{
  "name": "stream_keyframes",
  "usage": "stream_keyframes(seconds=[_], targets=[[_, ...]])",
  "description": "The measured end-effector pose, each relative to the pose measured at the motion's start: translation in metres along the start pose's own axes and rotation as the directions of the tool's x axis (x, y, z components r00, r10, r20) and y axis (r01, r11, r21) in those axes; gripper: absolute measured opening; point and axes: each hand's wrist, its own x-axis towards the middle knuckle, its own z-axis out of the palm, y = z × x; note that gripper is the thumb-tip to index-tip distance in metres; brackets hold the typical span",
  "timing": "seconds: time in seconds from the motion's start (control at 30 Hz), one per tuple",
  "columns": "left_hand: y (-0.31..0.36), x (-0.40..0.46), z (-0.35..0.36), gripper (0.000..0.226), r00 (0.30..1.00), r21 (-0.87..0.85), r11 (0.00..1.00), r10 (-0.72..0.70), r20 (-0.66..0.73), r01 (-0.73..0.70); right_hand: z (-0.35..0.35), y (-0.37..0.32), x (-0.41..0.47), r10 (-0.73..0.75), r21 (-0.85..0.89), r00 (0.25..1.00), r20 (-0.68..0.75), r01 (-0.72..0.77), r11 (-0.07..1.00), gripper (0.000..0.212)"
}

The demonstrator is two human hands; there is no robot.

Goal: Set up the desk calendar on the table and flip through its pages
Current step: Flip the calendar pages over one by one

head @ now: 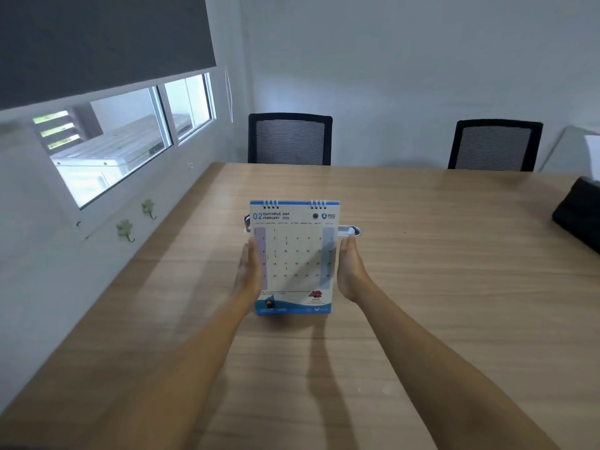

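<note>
A white and blue desk calendar [293,258] with wire rings along its top stands upright on the wooden table [422,287], its February 2026 page facing me. My left hand [249,272] lies flat against its left edge and my right hand [350,271] flat against its right edge, fingers straight. The calendar's bottom edge rests on the table. Its back and stand are hidden.
Two black mesh chairs [290,139] [494,146] stand at the table's far side. A metal cable grommet [349,230] sits in the table just behind the calendar. A black bag [579,212] lies at the right edge. The wall and window [130,138] are on the left.
</note>
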Motion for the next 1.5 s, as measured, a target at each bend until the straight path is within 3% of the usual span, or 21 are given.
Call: stream_keyframes(seconds=[0.07, 0.3, 0.53, 0.6, 0.7, 0.93, 1.17, 1.27, 1.37, 1.43, 1.5], targets=[[0.0, -0.004, 0.004, 0.077, 0.997, -0.077, 0.997, 0.006, 0.07, -0.001, -0.003, 0.007, -0.001, 0.005, 0.031, 0.999, 0.049, -0.006, 1.0, 0.065], [0.006, -0.013, 0.004, 0.099, 0.997, -0.078, 0.995, -0.05, 0.062, 0.055, -0.007, 0.012, -0.007, -0.001, 0.025, 0.994, 0.109, -0.002, 1.0, 0.067], [0.014, -0.025, -0.007, 0.077, 0.973, -0.043, 0.998, -0.059, -0.224, 0.051, -0.018, 0.014, -0.017, -0.037, -0.094, 0.993, 0.112, 0.048, 0.994, 0.069], [0.014, -0.023, -0.015, 0.085, 0.975, -0.167, 0.984, -0.102, -0.199, 0.068, -0.024, 0.012, -0.022, -0.049, -0.133, 0.994, 0.096, 0.061, 0.989, 0.075], [0.01, -0.016, -0.034, 0.108, 0.967, -0.338, 0.918, -0.244, -0.07, 0.207, -0.037, 0.003, -0.025, -0.028, -0.076, 0.999, 0.026, 0.03, 0.997, 0.081], [0.016, -0.017, -0.059, 0.108, 0.932, -0.391, 0.85, -0.358, 0.065, 0.353, -0.051, -0.037, -0.034, 0.033, 0.145, 0.986, 0.162, -0.057, 0.988, 0.086], [0.019, -0.016, -0.065, 0.113, 0.93, -0.355, 0.861, -0.354, 0.096, 0.364, -0.027, -0.096, -0.032, -0.175, 0.31, 0.943, 0.284, 0.082, 0.947, 0.081], [0.024, -0.012, -0.064, 0.114, 0.943, -0.312, 0.89, -0.318, 0.1, 0.334, -0.009, -0.115, -0.026, -0.236, 0.178, 0.946, 0.222, 0.199, 0.964, 0.069], [0.027, -0.009, -0.062, 0.114, 0.946, -0.282, 0.903, -0.31, 0.095, 0.324, 0.008, -0.119, -0.018, -0.324, -0.159, 0.928, 0.182, 0.353, 0.922, 0.061], [0.028, -0.007, -0.061, 0.114, 0.946, -0.261, 0.909, -0.309, 0.096, 0.324, 0.017, -0.115, -0.013, -0.377, -0.407, 0.898, 0.227, 0.439, 0.801, 0.053], [0.027, -0.006, -0.06, 0.115, 0.946, -0.244, 0.914, -0.31, 0.092, 0.323, 0.02, -0.107, -0.001, -0.363, -0.655, 0.903, 0.228, 0.419, 0.629, 0.056]])
